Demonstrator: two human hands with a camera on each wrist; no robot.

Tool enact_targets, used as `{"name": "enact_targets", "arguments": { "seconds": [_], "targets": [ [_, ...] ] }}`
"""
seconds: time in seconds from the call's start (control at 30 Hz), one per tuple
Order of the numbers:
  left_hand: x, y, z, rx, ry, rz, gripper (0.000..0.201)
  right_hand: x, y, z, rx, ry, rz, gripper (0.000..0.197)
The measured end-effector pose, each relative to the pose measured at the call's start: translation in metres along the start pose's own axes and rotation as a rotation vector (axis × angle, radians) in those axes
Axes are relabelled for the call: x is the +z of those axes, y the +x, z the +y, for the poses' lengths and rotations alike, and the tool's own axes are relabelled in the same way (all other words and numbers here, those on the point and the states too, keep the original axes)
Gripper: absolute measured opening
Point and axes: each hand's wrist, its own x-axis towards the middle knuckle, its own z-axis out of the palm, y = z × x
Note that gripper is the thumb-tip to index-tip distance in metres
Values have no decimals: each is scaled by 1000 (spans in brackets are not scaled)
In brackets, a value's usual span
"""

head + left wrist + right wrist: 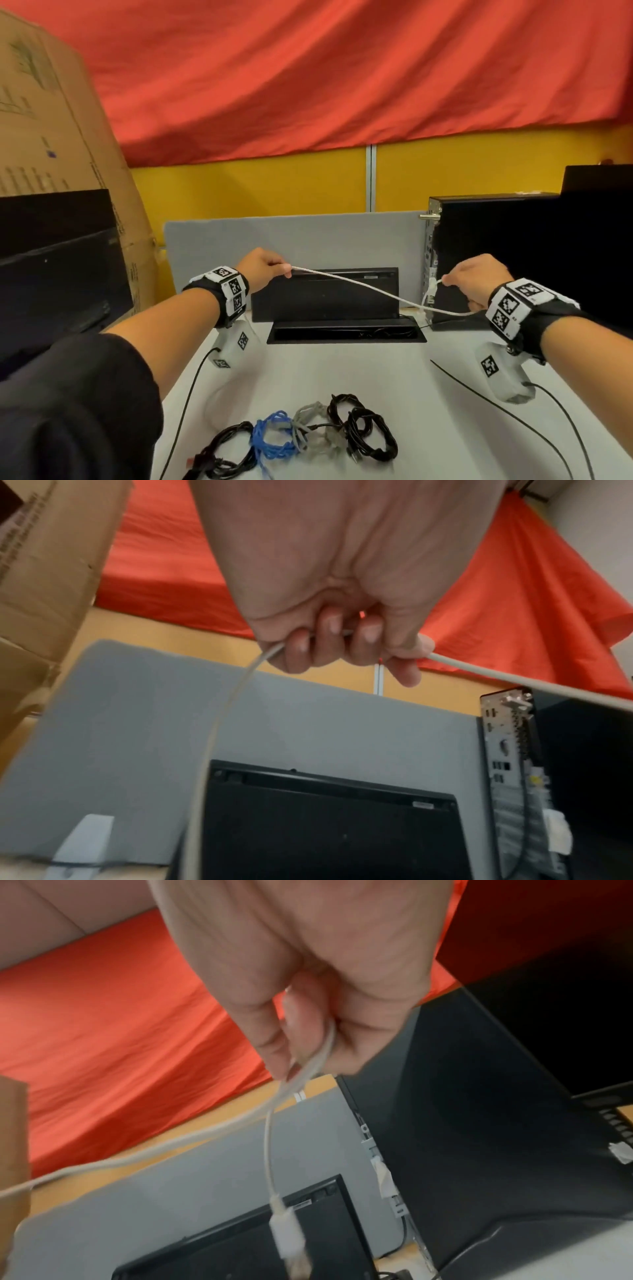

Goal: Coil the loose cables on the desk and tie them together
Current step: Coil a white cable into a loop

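A white cable (pixel 356 286) stretches in the air between both hands above the desk. My left hand (pixel 270 269) grips it in a fist; in the left wrist view the cable (pixel 514 681) leaves the hand (pixel 342 645) to the right, and another length hangs down on the left. My right hand (pixel 476 277) pinches the other end, and the white plug (pixel 286 1231) dangles below the fingers (pixel 274 1047). On the near desk lie coiled bundles: black (pixel 229 452), blue (pixel 274 435), grey (pixel 311 425) and black (pixel 366 431).
A black monitor (pixel 325 294) stands behind an open cable tray (pixel 346 334) in the white desk (pixel 342 373). A black computer case (pixel 496 257) is at the right, a dark monitor (pixel 58 274) and cardboard box (pixel 51 120) at the left. A grey divider (pixel 291 236) is behind.
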Motion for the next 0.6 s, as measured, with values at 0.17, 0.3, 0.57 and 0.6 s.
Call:
{"name": "enact_targets", "arguments": {
  "seconds": [0.17,0.3,0.57,0.6],
  "targets": [
    [6,6,44,123,-49,-16,23,23,-25,-38,-196,-569,-156,26],
    [19,10,83,222,-50,-70,20,47,-50,-84,-428,-144,-303,53],
    [9,13,84,231,-93,-52,22,43,-48,-97,-448,107,-75,20],
    [5,12,76,210,-95,-44,23,39,-43,-91,-431,99,-36,18]
  ]
}}
